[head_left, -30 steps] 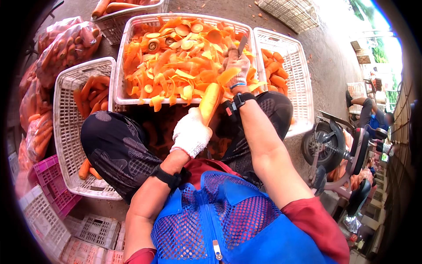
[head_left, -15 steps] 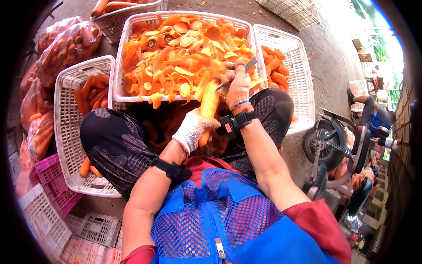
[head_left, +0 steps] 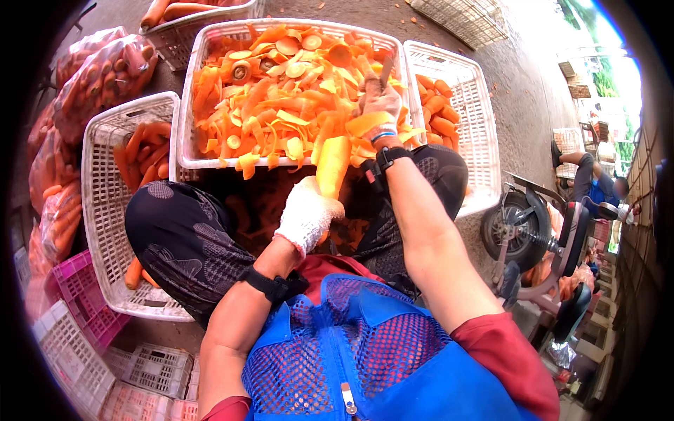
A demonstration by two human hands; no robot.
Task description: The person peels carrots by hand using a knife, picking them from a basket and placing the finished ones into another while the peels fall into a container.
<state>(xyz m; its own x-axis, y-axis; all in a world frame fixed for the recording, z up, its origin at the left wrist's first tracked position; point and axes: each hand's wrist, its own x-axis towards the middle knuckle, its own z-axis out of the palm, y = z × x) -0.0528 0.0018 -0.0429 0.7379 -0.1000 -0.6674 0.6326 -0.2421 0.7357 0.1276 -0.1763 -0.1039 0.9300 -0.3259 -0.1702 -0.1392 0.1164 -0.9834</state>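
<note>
My left hand (head_left: pixel 307 216), in a white knit glove, is closed around the lower end of a thick carrot (head_left: pixel 333 167). The carrot slants up toward the crate, its surface pale orange where the skin is off. My right hand (head_left: pixel 379 105), in an orange-stained glove, is closed on a peeler (head_left: pixel 386 72), whose metal end sticks up past the fingers. The blade is hidden. A strip of peel (head_left: pixel 371 123) hangs by the right wrist. Beneath the right hand, a white crate (head_left: pixel 188 133) is heaped with carrot peelings (head_left: pixel 270 105) and cut ends.
Crates with carrots stand left (head_left: pixel 95 189) and right (head_left: pixel 484 133) of my knees. Bagged carrots (head_left: pixel 105 77) are piled at far left, above a purple crate (head_left: pixel 88 288). A wheeled vehicle (head_left: pixel 518 224) stands at right; beyond it sits another person (head_left: pixel 597 186).
My right hand has moved up and away from the carrot, over the peelings, with the peeler. The carrot has shifted slightly left and down with my left hand.
</note>
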